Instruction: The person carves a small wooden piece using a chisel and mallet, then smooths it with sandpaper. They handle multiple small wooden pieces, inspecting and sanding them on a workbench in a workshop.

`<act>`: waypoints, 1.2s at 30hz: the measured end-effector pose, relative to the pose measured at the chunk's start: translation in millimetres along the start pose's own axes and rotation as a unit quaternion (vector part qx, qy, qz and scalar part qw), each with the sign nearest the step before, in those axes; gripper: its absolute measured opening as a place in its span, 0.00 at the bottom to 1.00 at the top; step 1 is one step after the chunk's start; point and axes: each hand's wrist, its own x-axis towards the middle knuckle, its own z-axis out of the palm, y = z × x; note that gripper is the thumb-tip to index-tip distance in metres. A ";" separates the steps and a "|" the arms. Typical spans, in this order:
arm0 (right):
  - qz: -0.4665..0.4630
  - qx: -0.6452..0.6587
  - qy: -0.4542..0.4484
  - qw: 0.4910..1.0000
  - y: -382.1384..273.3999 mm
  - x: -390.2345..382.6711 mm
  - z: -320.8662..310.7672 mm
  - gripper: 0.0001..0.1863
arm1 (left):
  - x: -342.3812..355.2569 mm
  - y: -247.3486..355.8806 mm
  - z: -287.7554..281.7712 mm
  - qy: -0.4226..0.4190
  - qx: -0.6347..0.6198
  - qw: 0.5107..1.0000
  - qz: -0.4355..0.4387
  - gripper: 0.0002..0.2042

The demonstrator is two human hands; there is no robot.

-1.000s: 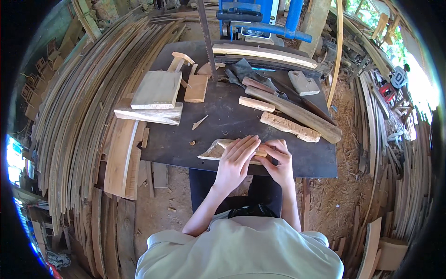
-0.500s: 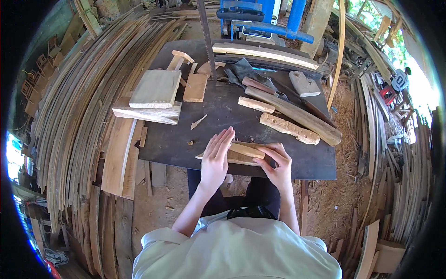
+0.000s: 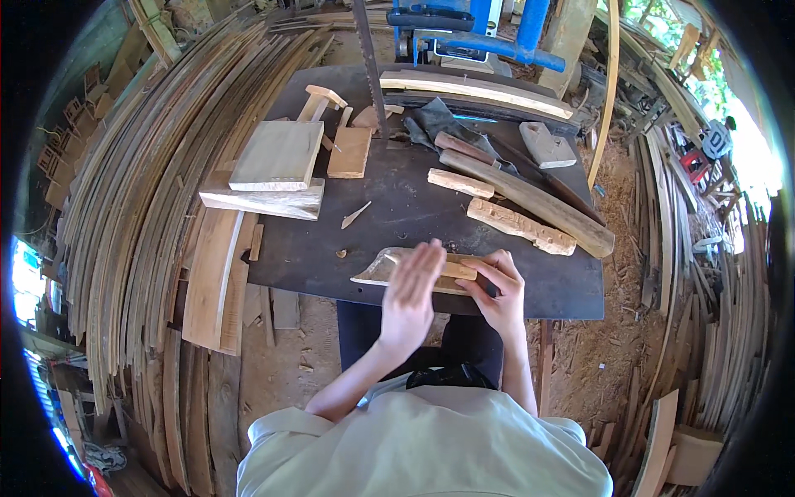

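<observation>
On the near edge of the dark metal table lies a pale wooden piece with a pointed left end. A smaller wooden block rests on its right part. My right hand pinches that block's right end between thumb and fingers. My left hand, slightly blurred, is held with its fingers stretched out over the middle of the wooden piece, covering part of it. Whether its palm touches the wood I cannot tell.
A thin upright saw blade rises at the table's far side, before a blue machine. Thick boards sit at left. Rough wood lengths and a long round stick lie at right. Stacked strips fill the left floor.
My left hand has moved to the right across the wooden piece, uncovering its pointed left end. My right hand stays at the small block's end with little movement.
</observation>
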 end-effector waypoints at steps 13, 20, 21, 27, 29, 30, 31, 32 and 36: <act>-0.001 0.000 0.009 1.000 -0.1 -1.5 -0.8 0.21 | 16.8 -3.0 -2.7 -0.019 -0.030 0.999 -0.003 0.24; -0.010 -0.004 0.012 1.000 1.6 -1.9 1.3 0.21 | 9.0 16.2 -3.1 -0.040 -0.019 0.998 0.035 0.25; -0.014 -0.005 0.011 1.000 1.5 -0.5 2.2 0.21 | 11.9 11.2 -5.2 -0.038 -0.030 0.998 0.026 0.24; 0.004 -0.012 0.009 1.000 0.0 -2.4 -0.6 0.21 | 23.1 -12.3 -17.0 -0.034 0.006 0.999 -0.005 0.23; 0.001 -0.011 0.009 1.000 1.3 -3.1 0.1 0.21 | 9.2 7.1 -5.4 -0.043 -0.003 0.998 0.047 0.24; -0.004 -0.010 0.011 1.000 2.1 -2.8 0.9 0.21 | 10.0 5.3 -6.4 -0.036 -0.007 0.999 0.039 0.24; -0.006 -0.012 0.014 1.000 3.0 -3.9 0.2 0.20 | 12.4 1.4 -6.9 -0.030 -0.015 0.999 0.031 0.24; -0.008 -0.013 0.012 1.000 1.4 -3.9 -0.3 0.20 | 15.2 -3.4 -9.2 -0.025 -0.021 0.999 0.023 0.24; -0.016 -0.017 0.010 1.000 -2.8 -2.0 -1.2 0.20 | 17.7 -28.3 -20.1 -0.007 -0.014 0.997 -0.072 0.24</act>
